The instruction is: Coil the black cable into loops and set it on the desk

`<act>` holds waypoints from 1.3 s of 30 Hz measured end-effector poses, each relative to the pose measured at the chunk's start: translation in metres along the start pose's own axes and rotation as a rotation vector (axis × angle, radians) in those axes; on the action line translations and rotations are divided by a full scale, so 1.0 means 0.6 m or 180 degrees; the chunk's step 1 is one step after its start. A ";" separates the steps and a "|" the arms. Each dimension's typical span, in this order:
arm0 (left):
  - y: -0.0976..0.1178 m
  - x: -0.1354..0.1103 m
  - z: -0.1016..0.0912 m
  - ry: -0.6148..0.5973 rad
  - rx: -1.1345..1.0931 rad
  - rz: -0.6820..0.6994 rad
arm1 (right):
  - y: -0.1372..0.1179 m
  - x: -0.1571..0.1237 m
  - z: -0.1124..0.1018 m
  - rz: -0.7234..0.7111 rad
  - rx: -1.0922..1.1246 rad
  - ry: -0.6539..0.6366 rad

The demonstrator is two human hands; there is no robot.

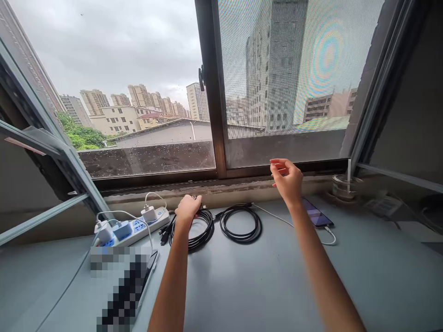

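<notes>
On the grey tabletop, my left hand [188, 207] is closed over the far side of a coiled black cable [209, 230]. Its fingers are mostly hidden behind the hand, and dark connector ends stick out to the left of the coil. A second, thinner coil of black cable [242, 239] lies flat just to the right, untouched. My right hand [287, 179] is raised above the back of the table near the window sill. Its fingers are loosely bent, with a gap between thumb and fingers and nothing in them.
A white power strip [139, 225] with plugged-in chargers stands at the left, near a partly pixelated device [126, 293]. On the right are a charging phone [317, 213] and a clear cup with a straw [344, 187]. The window frame [221, 157] borders the table's back.
</notes>
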State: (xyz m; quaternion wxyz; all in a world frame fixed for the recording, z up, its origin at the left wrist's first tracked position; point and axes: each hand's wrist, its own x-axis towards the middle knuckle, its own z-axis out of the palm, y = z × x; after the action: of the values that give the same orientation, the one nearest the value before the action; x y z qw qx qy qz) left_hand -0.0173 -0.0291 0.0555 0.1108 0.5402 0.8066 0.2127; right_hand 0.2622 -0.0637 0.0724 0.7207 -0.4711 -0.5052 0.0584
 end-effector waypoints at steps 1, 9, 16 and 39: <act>-0.006 0.002 -0.009 0.0070 -0.0118 -0.0024 | -0.004 0.000 -0.002 0.0046 0.0068 -0.0016; -0.025 -0.009 -0.074 0.0999 -0.1566 0.0107 | -0.039 -0.007 -0.010 0.0187 0.0349 -0.0222; 0.038 -0.072 -0.111 0.1749 -0.4168 0.1522 | -0.079 -0.042 0.017 0.0056 0.0407 -0.1089; 0.163 -0.244 -0.009 -0.0893 -0.4146 0.2819 | -0.106 -0.045 0.011 0.0852 0.1852 -0.1761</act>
State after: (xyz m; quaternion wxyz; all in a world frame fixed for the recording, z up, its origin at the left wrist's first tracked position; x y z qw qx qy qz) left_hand 0.1186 -0.1332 0.0977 0.4097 0.6587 0.2093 0.5953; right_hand 0.2190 -0.1095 0.1018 0.6470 -0.2760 -0.5764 0.4159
